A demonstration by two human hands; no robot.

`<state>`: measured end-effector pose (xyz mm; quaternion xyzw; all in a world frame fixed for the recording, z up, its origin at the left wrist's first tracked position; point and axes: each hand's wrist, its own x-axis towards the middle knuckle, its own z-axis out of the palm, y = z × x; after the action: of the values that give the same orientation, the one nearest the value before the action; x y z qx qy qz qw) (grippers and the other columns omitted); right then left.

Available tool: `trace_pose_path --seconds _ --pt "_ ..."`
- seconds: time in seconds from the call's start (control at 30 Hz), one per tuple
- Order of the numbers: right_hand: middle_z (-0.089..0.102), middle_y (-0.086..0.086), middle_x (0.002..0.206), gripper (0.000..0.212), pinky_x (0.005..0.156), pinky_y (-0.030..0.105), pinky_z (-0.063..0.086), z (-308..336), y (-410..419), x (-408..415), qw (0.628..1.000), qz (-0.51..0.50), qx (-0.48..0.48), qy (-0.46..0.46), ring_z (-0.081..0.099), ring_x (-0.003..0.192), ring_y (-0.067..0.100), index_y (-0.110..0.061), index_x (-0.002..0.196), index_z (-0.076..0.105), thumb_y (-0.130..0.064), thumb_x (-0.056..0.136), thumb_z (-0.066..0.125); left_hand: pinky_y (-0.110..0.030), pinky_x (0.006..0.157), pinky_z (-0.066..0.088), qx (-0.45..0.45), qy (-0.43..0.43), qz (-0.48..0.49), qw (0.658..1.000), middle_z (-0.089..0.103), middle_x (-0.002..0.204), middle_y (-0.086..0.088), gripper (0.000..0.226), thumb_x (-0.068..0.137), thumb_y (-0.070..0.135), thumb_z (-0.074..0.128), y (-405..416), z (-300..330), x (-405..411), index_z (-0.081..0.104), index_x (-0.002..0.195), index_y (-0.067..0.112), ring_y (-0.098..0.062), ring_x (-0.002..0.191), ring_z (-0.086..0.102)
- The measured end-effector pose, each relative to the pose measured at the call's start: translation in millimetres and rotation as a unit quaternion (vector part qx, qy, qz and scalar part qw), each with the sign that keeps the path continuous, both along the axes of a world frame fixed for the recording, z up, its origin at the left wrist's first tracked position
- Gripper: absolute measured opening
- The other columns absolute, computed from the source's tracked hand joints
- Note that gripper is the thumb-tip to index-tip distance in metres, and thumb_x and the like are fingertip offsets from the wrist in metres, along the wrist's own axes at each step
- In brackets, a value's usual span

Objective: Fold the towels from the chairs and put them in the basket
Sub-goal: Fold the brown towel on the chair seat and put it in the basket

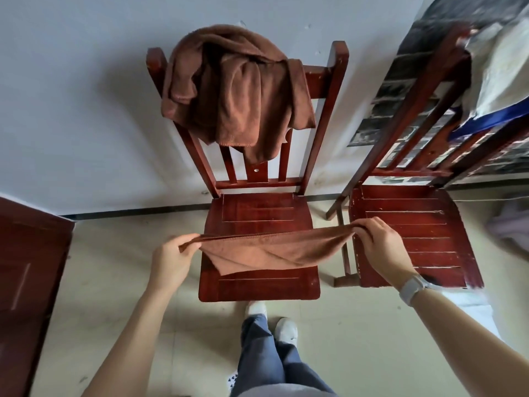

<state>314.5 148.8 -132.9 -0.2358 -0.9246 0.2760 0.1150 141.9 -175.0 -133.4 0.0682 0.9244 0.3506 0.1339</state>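
Note:
I hold a brown towel (266, 250) stretched flat above the seat of the middle red wooden chair (257, 287). My left hand (171, 260) pinches its left corner and my right hand (380, 247) pinches its right corner. The towel's lower edge sags toward the seat. More brown towels (234, 90) hang bunched over the backrest of the same chair. A second red chair (412, 236) stands to the right with a white and blue cloth (498, 81) draped on its backrest. No basket is in view.
A dark red wooden piece of furniture (25, 282) stands at the left edge. The white wall is right behind the chairs. My legs and white shoes (274, 325) stand on the pale tiled floor in front of the middle chair. A pale bundle (512, 224) lies at far right.

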Motion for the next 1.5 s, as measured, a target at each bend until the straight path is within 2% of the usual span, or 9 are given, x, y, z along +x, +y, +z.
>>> trace_pose_path --seconds 0.13,0.27,0.37,0.5,0.6,0.8,1.13,1.37,1.5 --pt "0.06 0.014 0.082 0.014 0.06 0.034 0.051 8 1 5 0.998 0.014 0.063 0.025 0.058 0.074 0.029 0.001 0.095 0.068 -0.003 0.086 0.058 -0.029 0.08 0.04 -0.014 0.07 -0.023 0.997 0.054 0.095 -0.016 0.018 0.081 0.005 0.066 -7 2 -1 0.071 0.098 0.003 -0.03 0.083 0.059" --pt "0.061 0.013 0.09 0.012 0.071 0.027 0.046 8 -1 2 0.999 0.02 0.03 0.018 0.056 0.083 0.022 0.003 0.092 0.069 -0.001 0.083 0.062 -0.029 0.08 0.041 0.01 0.097 -0.039 0.994 0.061 0.102 -0.018 0.014 0.082 0.0 0.063 -9 6 2 0.071 0.094 0.0 -0.027 0.087 0.059" --pt "0.066 0.005 0.079 0.014 0.059 0.009 0.039 6 4 4 0.991 0.055 -0.063 -0.107 0.052 0.061 0.005 0.001 0.095 0.068 -0.005 0.086 0.059 -0.012 0.07 0.039 0.001 0.031 -0.038 0.999 0.069 0.094 -0.01 0.014 0.081 0.002 0.064 -16 6 7 0.07 0.094 0.002 -0.023 0.08 0.06" --pt "0.067 0.01 0.083 0.017 0.065 -0.001 0.04 11 1 1 0.998 0.037 -0.043 0.024 0.052 0.063 -0.003 0.004 0.097 0.066 0.007 0.086 0.053 0.006 0.064 0.034 0.034 -0.019 -0.008 0.999 0.065 0.088 0.0 0.012 0.082 0.002 0.064 -21 8 4 0.069 0.092 0.004 -0.011 0.078 0.056" --pt "0.06 0.006 0.085 0.019 0.068 0.007 0.042 11 -11 3 0.996 0.014 -0.07 0.061 0.056 0.073 0.015 0.005 0.099 0.059 0.007 0.091 0.042 0.002 0.064 0.037 0.069 -0.026 0.001 0.997 0.062 0.089 -0.007 0.01 0.087 0.002 0.056 -19 8 10 0.061 0.095 0.001 -0.017 0.082 0.055" --pt "0.054 0.014 0.088 0.018 0.062 0.034 0.043 -10 -40 36 0.997 -0.017 -0.071 0.027 0.053 0.069 0.028 0.002 0.103 0.05 -0.002 0.095 0.033 -0.031 0.073 0.038 0.015 0.088 0.001 0.996 0.062 0.094 -0.023 0.015 0.091 0.004 0.048 -25 -12 50 0.051 0.104 -0.004 -0.037 0.087 0.059" --pt "0.054 0.005 0.089 0.012 0.069 0.025 0.035 -49 -55 54 0.996 -0.059 -0.072 0.006 0.049 0.072 0.019 -0.01 0.1 0.048 -0.011 0.095 0.038 -0.032 0.073 0.041 -0.002 0.11 0.012 0.994 0.065 0.091 -0.019 0.01 0.088 -0.001 0.053 -38 -48 62 0.056 0.098 -0.002 -0.036 0.083 0.061" --pt "0.064 0.012 0.091 0.013 0.071 0.038 0.048 -94 -26 -4 0.996 -0.058 -0.053 -0.043 0.059 0.079 0.03 -0.005 0.098 0.057 -0.006 0.092 0.046 -0.017 0.065 0.039 0.011 0.054 0.016 0.998 0.069 0.082 -0.017 0.009 0.082 0.001 0.063 -25 -100 -8 0.067 0.089 0.0 -0.031 0.073 0.064" --pt "0.062 0.019 0.089 0.015 0.074 0.045 0.049 -119 -5 -52 0.998 -0.037 -0.022 -0.048 0.058 0.086 0.039 0.004 0.093 0.063 0.001 0.088 0.05 -0.027 0.071 0.044 -0.01 0.031 -0.01 0.999 0.069 0.088 -0.017 0.014 0.079 0.005 0.067 -10 -131 -57 0.07 0.092 0.002 -0.026 0.075 0.064"
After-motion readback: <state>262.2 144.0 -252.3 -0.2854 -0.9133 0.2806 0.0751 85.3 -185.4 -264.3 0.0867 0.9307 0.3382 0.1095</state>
